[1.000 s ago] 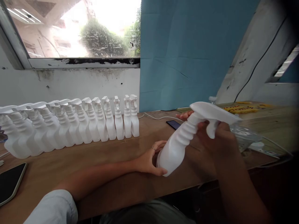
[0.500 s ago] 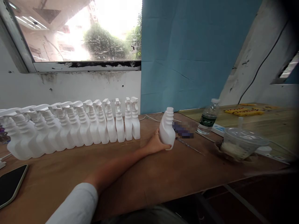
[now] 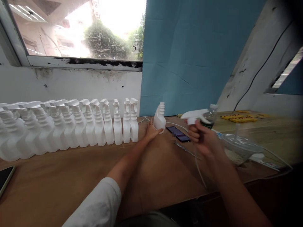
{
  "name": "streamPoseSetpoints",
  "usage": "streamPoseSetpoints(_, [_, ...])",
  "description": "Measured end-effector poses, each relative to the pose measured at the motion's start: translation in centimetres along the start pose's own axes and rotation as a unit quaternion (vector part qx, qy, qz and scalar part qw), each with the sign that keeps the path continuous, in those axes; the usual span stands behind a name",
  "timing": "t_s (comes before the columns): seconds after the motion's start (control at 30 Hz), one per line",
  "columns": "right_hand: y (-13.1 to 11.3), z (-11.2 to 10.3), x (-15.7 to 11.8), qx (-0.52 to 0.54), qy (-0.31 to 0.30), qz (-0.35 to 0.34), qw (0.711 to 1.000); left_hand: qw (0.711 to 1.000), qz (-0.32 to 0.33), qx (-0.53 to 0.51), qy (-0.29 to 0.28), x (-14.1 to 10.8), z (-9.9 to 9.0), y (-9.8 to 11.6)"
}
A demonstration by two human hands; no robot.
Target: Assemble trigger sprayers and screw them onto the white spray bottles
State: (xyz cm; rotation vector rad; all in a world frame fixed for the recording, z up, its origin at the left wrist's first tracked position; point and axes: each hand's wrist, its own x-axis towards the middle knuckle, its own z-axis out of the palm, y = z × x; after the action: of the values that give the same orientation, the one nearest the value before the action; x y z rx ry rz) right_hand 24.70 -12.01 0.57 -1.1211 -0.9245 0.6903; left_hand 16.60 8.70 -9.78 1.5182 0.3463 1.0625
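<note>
Around the lower part of a white plastic bottle (image 3: 159,117) is my left hand (image 3: 152,130); the bottle stands on the brown tabletop with its threaded neck uncapped. My right hand (image 3: 201,136) is raised over the table, closed on a white trigger sprayer head (image 3: 194,116). From the sprayer a thin dip tube (image 3: 200,171) hangs down below the hand. To the left of the bottle stands a row of white spray bottles (image 3: 94,123) fitted with trigger heads.
A phone (image 3: 178,134) and a thin pen-like tool (image 3: 186,149) lie between my hands. Behind my right hand stand a water bottle (image 3: 213,112) and a lidded plastic cup (image 3: 241,146). Another phone (image 3: 6,178) lies at the left edge. Yellow pieces (image 3: 239,117) lie at the far right.
My right hand has come into view from the right, holding the sprayer head. My left hand and the bottle have moved back and slightly left, and the bottle is now set down.
</note>
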Motion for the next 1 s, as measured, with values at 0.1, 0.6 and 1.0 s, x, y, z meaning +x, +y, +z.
streamPoseSetpoints(0.1, [4.0,1.5,0.7,-0.018,-0.039,0.089,0.995,0.999,-0.025,-0.022,0.005,-3.3,-0.1,0.5])
streamPoseSetpoints(0.6, [7.9,2.4,1.2,-0.177,-0.241,0.213,0.930,0.973,-0.135,-0.183,-0.032,-10.9,-4.0,3.3])
streamPoseSetpoints(1.0, [8.6,-3.9,6.8,-0.498,-0.030,-0.014,0.867,0.956,-0.166,-0.243,-0.016,-10.8,-4.2,4.0])
